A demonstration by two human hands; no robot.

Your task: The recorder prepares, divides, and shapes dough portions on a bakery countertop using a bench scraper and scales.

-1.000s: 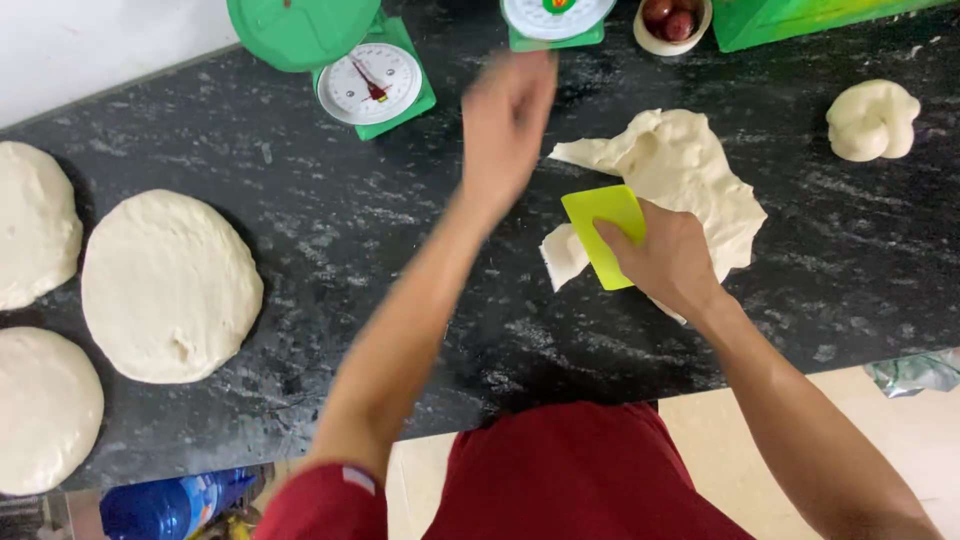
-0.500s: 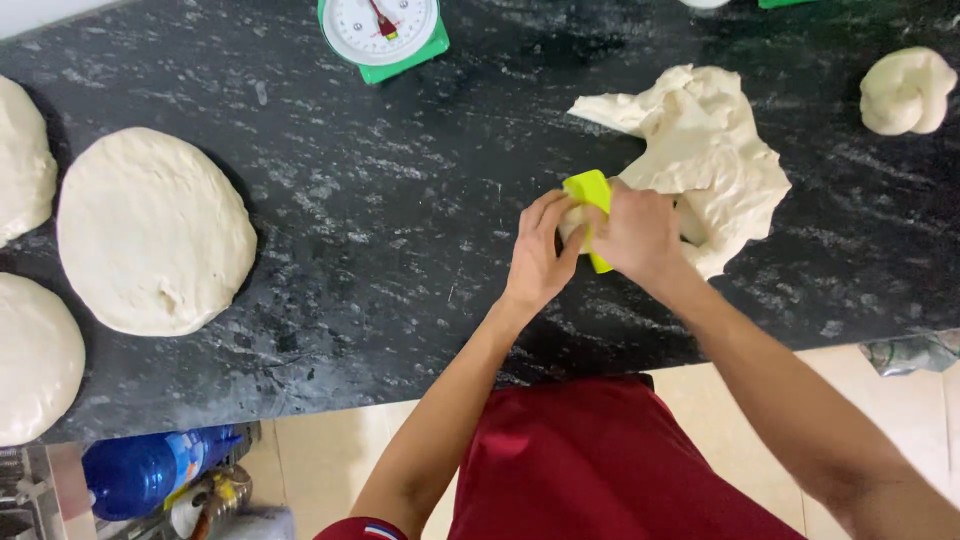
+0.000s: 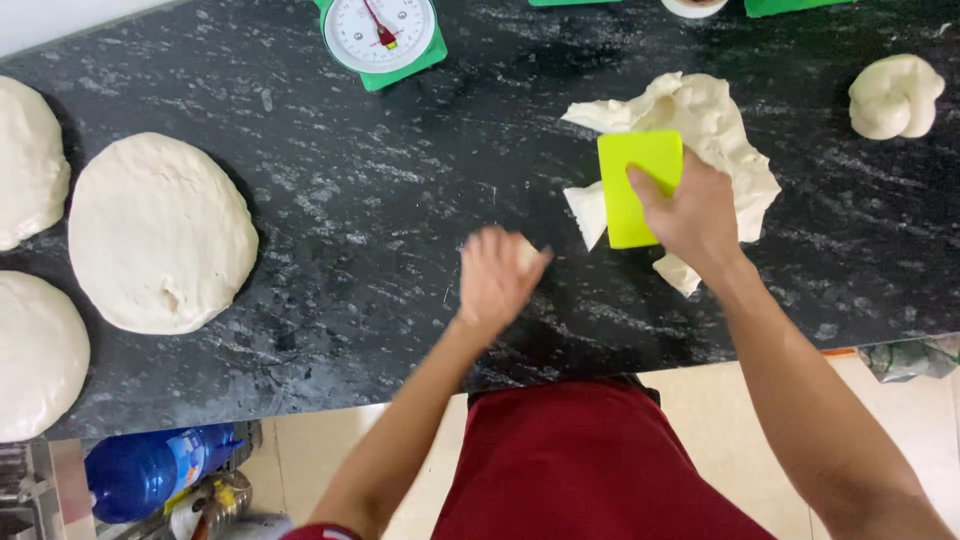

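Black speckled stone makes up the desk point(image 3: 330, 200), dusted here and there with flour, and pale floor shows along its near edge.

At the far left lie three flattened rounds of dough: one cut off by the left edge point(image 3: 28, 160), a larger one just right of it point(image 3: 160, 232), and a third nearer the desk's near edge point(image 3: 38, 355). Below that edge, at the near left, a blue plastic bottle point(image 3: 140, 470) lies among clutter.

Further right, at the far edge, a green kitchen scale point(image 3: 385, 35) with a white round dial stands on the desk.

Around the middle, the left hand point(image 3: 495, 280) is blurred; its fingers curl around a small piece of dough point(image 3: 528, 254), which shows pale at the fingertips just above the desk. A dark red apron point(image 3: 590, 470) fills the near centre.

Right of that, the right hand point(image 3: 690, 215) grips a yellow-green plastic scraper point(image 3: 635, 185), thumb across its face, the blade held against the left side of a big, ragged mass of dough point(image 3: 705, 125). A few torn scraps lie beside it, one just below the wrist point(image 3: 678, 272).

At the far right, well apart from the mass, sits a knotted dough ball point(image 3: 895, 95). At the near right, beyond the desk edge, a crumpled bit of plastic point(image 3: 915, 355) lies on the floor.
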